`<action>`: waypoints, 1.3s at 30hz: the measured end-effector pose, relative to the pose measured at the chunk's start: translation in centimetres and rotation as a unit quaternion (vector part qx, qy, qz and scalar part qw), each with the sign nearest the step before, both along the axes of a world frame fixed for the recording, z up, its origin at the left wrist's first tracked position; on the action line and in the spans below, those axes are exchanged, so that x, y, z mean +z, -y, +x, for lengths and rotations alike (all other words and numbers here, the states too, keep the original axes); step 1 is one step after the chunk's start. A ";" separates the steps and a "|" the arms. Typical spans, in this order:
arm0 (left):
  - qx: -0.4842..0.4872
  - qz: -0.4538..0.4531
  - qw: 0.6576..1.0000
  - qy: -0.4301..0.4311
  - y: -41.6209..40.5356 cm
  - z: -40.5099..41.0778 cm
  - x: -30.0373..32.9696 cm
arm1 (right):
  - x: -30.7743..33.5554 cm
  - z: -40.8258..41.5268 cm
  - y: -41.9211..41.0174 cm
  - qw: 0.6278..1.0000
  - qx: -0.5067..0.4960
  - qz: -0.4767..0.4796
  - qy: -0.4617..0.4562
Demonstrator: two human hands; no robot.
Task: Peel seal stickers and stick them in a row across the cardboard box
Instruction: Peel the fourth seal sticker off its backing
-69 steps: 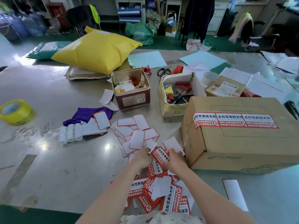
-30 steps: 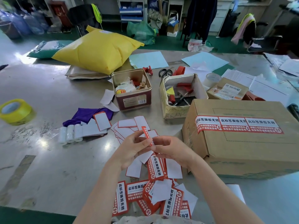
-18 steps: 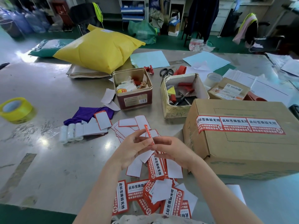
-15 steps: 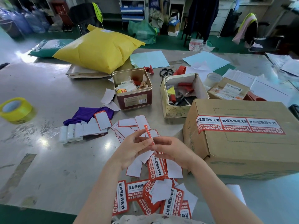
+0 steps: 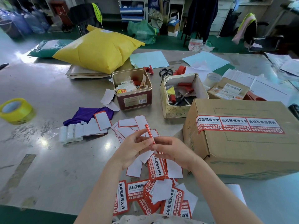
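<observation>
— Red-and-white seal sticker, seen nearly edge-on, is up off the table now and sits between both hands at the lower centre of the frame. A couple of seconds back the hands were down in the loose sticker pile, picking.

— And in the last second?

— Almost nothing moved. The left hand pinches the sticker's upper part with its fingertips; the right hand has thumb and fingers closed on its lower end. The sticker stands at the same tilt as half a second ago.

— So the peel hasn't started?

— No backing is visibly separated; the person seems to be working at an edge, though it is too small to be sure.

— Where does it go?

— The cardboard box at the right of the frame carries three stickers in a row across its top, starting at its left edge. The bare top to the right of that row looks like the next spot.

— Anything else nearby?

— Spent white backings lie just above the hands in the frame.
</observation>
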State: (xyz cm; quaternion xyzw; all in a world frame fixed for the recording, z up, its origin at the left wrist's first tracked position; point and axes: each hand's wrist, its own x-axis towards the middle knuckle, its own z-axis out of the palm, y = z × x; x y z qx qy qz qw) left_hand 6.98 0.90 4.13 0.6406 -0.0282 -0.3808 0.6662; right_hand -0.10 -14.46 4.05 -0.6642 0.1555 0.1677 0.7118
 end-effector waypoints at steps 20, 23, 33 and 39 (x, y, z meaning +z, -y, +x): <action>-0.011 -0.009 1.000 -0.002 -0.2 0.0 0.0 | -0.6 -0.1 0.3 0.999 -0.023 0.022 -0.012; -0.004 -0.012 1.000 -0.002 -0.4 0.1 -0.1 | -0.8 -0.2 0.5 0.998 -0.038 0.036 -0.021; 0.099 0.126 0.986 -0.041 0.1 0.3 -2.3 | -1.5 0.0 1.0 0.995 -0.100 -0.022 -0.012; 0.057 0.232 0.971 -0.022 0.2 0.1 -4.0 | -2.1 -0.1 1.0 0.972 0.005 -0.232 0.035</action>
